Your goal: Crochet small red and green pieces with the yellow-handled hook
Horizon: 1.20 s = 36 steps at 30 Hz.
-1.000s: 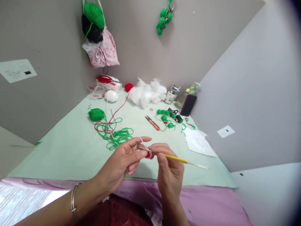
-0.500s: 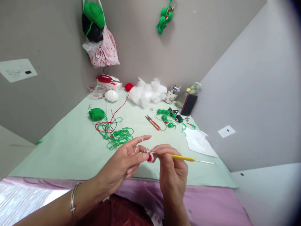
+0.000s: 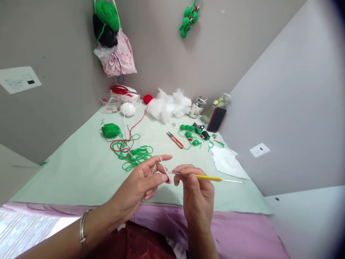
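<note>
Between the thumb and fingers of my left hand [image 3: 145,180] is a small red and white crochet piece [image 3: 168,178]. White yarn [image 3: 161,159] runs over its raised index finger. My right hand [image 3: 198,190] grips a crochet hook [image 3: 208,177] by its yellow handle, with the thin metal tip at the edge of the crochet piece. Whether the tip sits inside a stitch is too small to tell. Loose green yarn [image 3: 137,157] lies in a tangle just beyond my left hand, with red and white strands crossing it.
Orange thread snips [image 3: 175,140] lie mid-table. Behind stand a white yarn ball [image 3: 128,109], a red yarn ball [image 3: 147,99] and fluffy white stuffing [image 3: 169,105]. To the right are green crocheted balls [image 3: 188,133], a phone [image 3: 216,119] and white sheets [image 3: 229,162]. Walls close in both sides.
The crochet piece has tipped and moved slightly left with my left hand. The hook has drawn back a little from over it, and a gap has opened between my hands.
</note>
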Each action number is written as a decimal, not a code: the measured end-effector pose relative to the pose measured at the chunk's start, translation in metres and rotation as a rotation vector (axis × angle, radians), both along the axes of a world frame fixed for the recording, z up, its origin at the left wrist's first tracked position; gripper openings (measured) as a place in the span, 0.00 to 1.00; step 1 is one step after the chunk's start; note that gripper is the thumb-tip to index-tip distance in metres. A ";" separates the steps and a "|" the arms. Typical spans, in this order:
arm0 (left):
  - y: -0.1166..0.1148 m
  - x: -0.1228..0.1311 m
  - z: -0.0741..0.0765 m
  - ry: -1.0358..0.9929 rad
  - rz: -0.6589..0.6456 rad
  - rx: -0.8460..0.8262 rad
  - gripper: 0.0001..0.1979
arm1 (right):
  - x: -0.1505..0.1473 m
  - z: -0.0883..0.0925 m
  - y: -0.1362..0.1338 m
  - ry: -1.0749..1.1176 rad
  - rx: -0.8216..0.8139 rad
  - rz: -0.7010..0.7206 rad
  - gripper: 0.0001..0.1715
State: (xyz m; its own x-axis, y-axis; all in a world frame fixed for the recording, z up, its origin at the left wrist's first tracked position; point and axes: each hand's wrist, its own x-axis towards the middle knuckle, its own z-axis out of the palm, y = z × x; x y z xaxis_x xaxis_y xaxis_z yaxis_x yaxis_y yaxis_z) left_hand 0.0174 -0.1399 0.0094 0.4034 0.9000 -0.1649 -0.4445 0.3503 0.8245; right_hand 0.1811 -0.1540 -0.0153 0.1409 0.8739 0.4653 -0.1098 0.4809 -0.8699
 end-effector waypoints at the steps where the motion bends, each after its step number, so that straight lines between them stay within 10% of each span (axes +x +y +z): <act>1: 0.000 -0.001 0.000 -0.008 -0.012 -0.014 0.22 | 0.000 0.001 0.000 0.028 -0.005 0.009 0.13; 23: -0.003 0.000 -0.001 0.064 -0.038 0.078 0.18 | 0.003 0.006 0.001 0.134 -0.035 0.091 0.14; 33: -0.001 0.005 -0.006 0.029 0.048 0.068 0.27 | 0.002 -0.008 -0.013 -0.741 0.484 -0.297 0.18; 36: 0.003 0.002 -0.004 -0.083 -0.036 -0.091 0.27 | 0.001 -0.011 -0.010 -0.692 0.449 -0.339 0.19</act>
State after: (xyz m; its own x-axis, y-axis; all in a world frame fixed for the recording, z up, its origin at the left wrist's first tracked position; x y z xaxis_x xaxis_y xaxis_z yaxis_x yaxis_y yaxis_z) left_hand 0.0195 -0.1368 0.0059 0.4505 0.8677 -0.2100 -0.4955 0.4387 0.7497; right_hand 0.1823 -0.1643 -0.0261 -0.0805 0.5513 0.8304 0.5803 0.7033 -0.4106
